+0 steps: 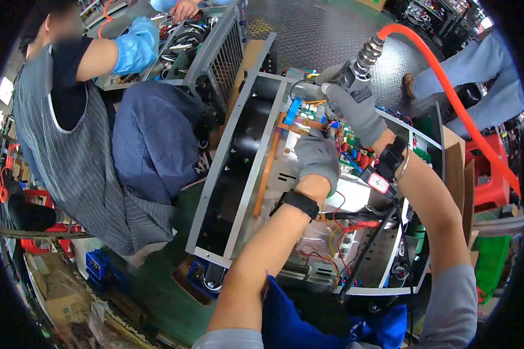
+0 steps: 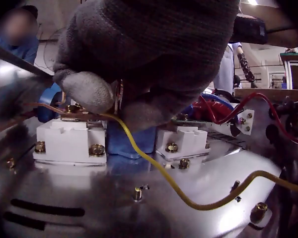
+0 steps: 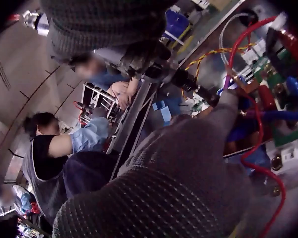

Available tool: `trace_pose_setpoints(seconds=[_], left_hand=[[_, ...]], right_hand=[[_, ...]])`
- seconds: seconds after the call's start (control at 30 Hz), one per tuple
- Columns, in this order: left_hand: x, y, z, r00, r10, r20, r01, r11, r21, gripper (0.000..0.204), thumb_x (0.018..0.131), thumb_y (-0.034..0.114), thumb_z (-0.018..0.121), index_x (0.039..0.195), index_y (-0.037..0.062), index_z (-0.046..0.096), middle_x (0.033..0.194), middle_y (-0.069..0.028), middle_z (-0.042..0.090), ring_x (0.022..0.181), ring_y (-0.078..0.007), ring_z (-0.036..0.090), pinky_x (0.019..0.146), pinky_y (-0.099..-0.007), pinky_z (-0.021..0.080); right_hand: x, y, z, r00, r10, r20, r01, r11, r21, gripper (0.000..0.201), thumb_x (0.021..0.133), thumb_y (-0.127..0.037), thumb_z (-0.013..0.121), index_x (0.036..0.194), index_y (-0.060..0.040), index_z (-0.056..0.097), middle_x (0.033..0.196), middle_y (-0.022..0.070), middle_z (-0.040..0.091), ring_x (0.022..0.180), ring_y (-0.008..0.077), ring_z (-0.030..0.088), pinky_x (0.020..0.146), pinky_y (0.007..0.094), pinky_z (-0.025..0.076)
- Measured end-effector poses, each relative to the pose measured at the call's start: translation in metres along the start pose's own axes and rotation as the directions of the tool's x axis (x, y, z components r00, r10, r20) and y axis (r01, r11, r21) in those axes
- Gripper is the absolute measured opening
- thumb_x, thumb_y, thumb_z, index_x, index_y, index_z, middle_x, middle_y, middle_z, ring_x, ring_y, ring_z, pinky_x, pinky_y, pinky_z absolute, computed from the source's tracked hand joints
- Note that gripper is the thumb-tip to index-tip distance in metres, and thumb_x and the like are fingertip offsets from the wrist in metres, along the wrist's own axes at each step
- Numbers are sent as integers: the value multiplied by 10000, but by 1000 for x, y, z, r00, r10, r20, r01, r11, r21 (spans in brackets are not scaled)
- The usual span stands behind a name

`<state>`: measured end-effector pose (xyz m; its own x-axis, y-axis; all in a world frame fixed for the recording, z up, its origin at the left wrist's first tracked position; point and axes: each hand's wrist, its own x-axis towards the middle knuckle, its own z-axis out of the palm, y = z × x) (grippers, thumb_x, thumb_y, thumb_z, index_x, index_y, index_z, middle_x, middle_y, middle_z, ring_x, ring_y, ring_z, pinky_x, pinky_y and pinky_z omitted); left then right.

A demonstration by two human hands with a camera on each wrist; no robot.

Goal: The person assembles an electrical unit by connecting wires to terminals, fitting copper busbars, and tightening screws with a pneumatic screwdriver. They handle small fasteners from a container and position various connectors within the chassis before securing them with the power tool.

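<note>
In a grey knit glove, my right hand point(image 1: 358, 113) grips an air-powered driver point(image 1: 355, 72) fed by an orange hose. Its dark socket end point(image 3: 204, 95) points down close to the fingertips of my gloved left hand point(image 1: 317, 154). That left hand is low over a copper busbar point(image 1: 291, 123) inside a metal chassis point(image 1: 234, 241). In the left wrist view, thumb and fingers pinch a thin copper-coloured strip point(image 2: 120, 96) above a blue block point(image 2: 134, 139). White terminal blocks point(image 2: 69, 141) with brass screws flank that block. The glove hides the driver's exact contact point.
A yellow wire point(image 2: 161, 176) and a red wire point(image 3: 258, 134) loop near the hands. Green circuit boards point(image 1: 349, 139) lie right of them. The orange hose point(image 1: 448, 87) arcs to the right. A seated person point(image 1: 81, 145) works at a neighbouring chassis; another person's legs point(image 1: 471, 81) stand right.
</note>
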<state>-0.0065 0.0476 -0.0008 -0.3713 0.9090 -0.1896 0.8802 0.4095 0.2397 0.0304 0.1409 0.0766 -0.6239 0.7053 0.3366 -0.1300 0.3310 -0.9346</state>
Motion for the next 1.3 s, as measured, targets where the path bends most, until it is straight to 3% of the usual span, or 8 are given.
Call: trace_pose_setpoints(seconds=[0.13,0.3,0.43,0.73,0.83,0.97,1.13,1.3], left_hand=[[-15,-20,-46,982,189,2,-188,978,-95,506,809,188,604,1307,144,522,1121,-161,626,1029,-275,618,836,-398,489],[13,-51,-85,915,-22,-403,-176,876,-449,184,778,122,642,930,31,691,862,-202,674,844,-344,657,745,-397,519],[26,-37,-84,980,63,-190,-88,988,-126,255,777,269,689,902,48,708,886,-194,682,884,-349,660,762,-394,528],[43,-20,-79,1000,11,16,-12,997,80,272,758,280,695,961,103,730,996,-167,686,935,-335,657,813,-386,524],[35,-32,-84,974,222,42,-224,974,30,199,765,200,658,942,162,741,1018,-137,678,976,-310,636,851,-366,504],[43,-50,-65,856,492,157,-515,789,334,246,820,126,614,1022,220,718,1067,-111,623,1027,-306,607,875,-397,481],[55,-55,-71,708,649,278,-699,588,407,224,883,236,562,1060,218,697,1029,-138,636,973,-332,633,813,-427,501],[64,-16,-85,780,504,371,-625,662,414,284,850,307,535,995,122,696,897,-157,683,836,-353,664,741,-440,529]], right_hand=[[-8,-23,-15,999,-32,39,29,996,79,184,822,-71,649,994,-10,629,809,33,636,685,83,575,586,234,474],[-49,-79,-50,968,-133,-211,144,989,37,234,922,-184,538,1103,-39,570,887,78,624,799,153,592,697,308,500],[-122,-111,-78,975,29,-221,19,977,213,349,901,-289,565,1162,-72,481,867,103,564,740,178,564,714,366,511],[-200,-114,-89,928,-293,-231,291,956,-41,196,870,-71,590,1044,-46,502,933,115,589,761,176,569,735,322,509],[-180,-81,-74,908,153,-390,-45,961,274,282,876,-37,559,1153,-20,510,935,71,601,830,137,588,722,300,503],[-193,-73,-72,933,-340,-118,337,941,-40,257,812,-56,630,1063,-61,575,919,106,624,842,206,624,705,336,510],[-229,-107,-65,934,-257,249,282,957,-71,344,673,-126,758,979,-88,604,949,102,635,828,284,618,717,377,501],[-236,-107,-58,909,-329,255,368,921,-125,304,750,-182,736,994,-79,588,978,114,621,851,293,622,736,389,516]])
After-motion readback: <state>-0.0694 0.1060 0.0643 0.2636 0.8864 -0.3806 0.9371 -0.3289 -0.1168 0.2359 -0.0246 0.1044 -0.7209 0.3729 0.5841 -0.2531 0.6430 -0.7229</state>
